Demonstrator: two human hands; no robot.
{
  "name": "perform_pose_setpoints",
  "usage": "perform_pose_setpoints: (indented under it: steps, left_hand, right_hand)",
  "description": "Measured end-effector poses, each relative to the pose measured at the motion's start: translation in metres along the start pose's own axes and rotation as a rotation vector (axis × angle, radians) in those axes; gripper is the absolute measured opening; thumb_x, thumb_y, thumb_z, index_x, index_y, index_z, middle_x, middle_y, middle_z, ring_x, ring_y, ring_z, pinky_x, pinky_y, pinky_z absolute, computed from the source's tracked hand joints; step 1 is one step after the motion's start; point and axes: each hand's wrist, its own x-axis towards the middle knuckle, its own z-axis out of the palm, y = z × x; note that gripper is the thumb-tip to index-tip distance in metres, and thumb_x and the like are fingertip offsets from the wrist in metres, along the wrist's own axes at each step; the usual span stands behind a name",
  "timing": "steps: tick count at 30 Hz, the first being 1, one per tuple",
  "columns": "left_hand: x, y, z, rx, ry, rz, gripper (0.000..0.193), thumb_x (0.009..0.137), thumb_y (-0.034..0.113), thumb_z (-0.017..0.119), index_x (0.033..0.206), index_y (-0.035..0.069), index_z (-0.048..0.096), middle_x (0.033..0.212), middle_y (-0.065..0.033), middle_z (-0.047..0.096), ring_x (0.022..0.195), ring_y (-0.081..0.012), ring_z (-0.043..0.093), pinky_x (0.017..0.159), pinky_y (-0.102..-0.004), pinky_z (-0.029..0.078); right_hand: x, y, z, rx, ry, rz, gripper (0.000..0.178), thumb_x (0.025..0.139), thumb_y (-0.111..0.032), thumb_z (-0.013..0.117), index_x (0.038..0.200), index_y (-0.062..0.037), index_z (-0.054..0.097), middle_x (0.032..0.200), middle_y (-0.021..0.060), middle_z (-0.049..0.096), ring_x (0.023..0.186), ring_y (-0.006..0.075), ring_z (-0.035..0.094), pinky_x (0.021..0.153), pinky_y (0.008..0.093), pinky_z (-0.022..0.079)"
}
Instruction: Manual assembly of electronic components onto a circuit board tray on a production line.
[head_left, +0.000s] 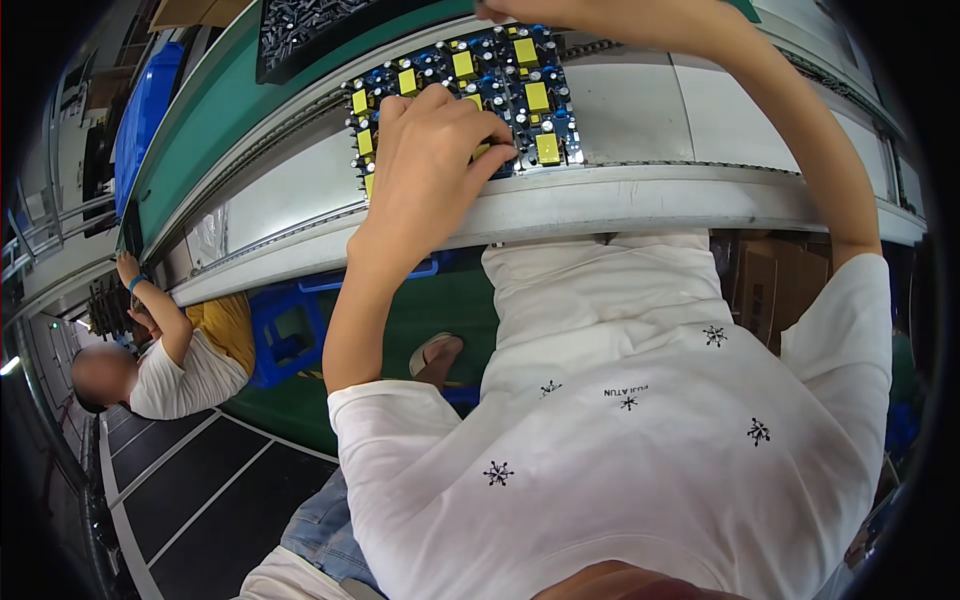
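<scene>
A dark blue circuit board panel [555, 100] lies across the conveyor rails, carrying several yellow block-shaped components and many small round-topped ones. My left hand [430, 145] is over its left and middle part, knuckles up. The thumb and index finger come together at the board's near side, pinched on something too small to make out. The other fingers curl down among the parts, their tips hidden. My right hand [520, 10] reaches across to the far side of the board at the picture's upper edge. Its fingers are mostly cut off there, so what it touches does not show.
A black tray [300, 35] of small dark parts stands beyond the board on a green surface [190, 160]. The conveyor's metal front rail [650, 200] runs between me and the board. Another person [190, 360] sits at the left by a blue stool [285, 330]. A cardboard box [775, 285] sits below the rail.
</scene>
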Motion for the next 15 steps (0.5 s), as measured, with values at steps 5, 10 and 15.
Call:
perform_pose_setpoints:
  steps: [5,10,15]
  left_hand:
    - [0.002,0.001,0.003,-0.002,0.029,0.066,0.01,0.077,0.015,0.077,0.08,0.008,0.072,0.071,-0.0008,0.063,0.078,-0.0208,0.054,0.076,-0.0372,0.035]
    - [-0.001,0.004,0.004,-0.108,0.123,-0.039,0.016,0.074,0.018,0.081,0.08,0.01,0.068,0.065,0.0012,0.055,0.072,-0.0192,0.051,0.074,-0.0352,0.032]
    - [-0.017,0.016,0.015,-0.318,0.472,-0.214,0.022,0.07,0.019,0.084,0.078,0.013,0.064,0.061,0.0041,0.045,0.067,-0.0172,0.046,0.071,-0.0337,0.028]
  right_hand:
    - [-0.042,0.002,0.004,0.265,0.027,0.082,0.018,0.087,-0.011,0.065,0.098,0.0026,0.059,0.084,0.0159,0.068,0.077,0.0289,0.068,0.07,0.0361,0.052]
    - [-0.073,-0.003,0.016,0.106,-0.003,0.089,0.012,0.087,0.0,0.065,0.098,0.0003,0.061,0.087,0.0063,0.061,0.078,0.0139,0.057,0.071,0.0295,0.048]
    - [-0.099,-0.007,0.036,0.349,-0.055,0.318,0.012,0.086,0.0,0.064,0.098,0.0014,0.061,0.087,0.0041,0.061,0.078,0.012,0.056,0.074,0.0277,0.049]
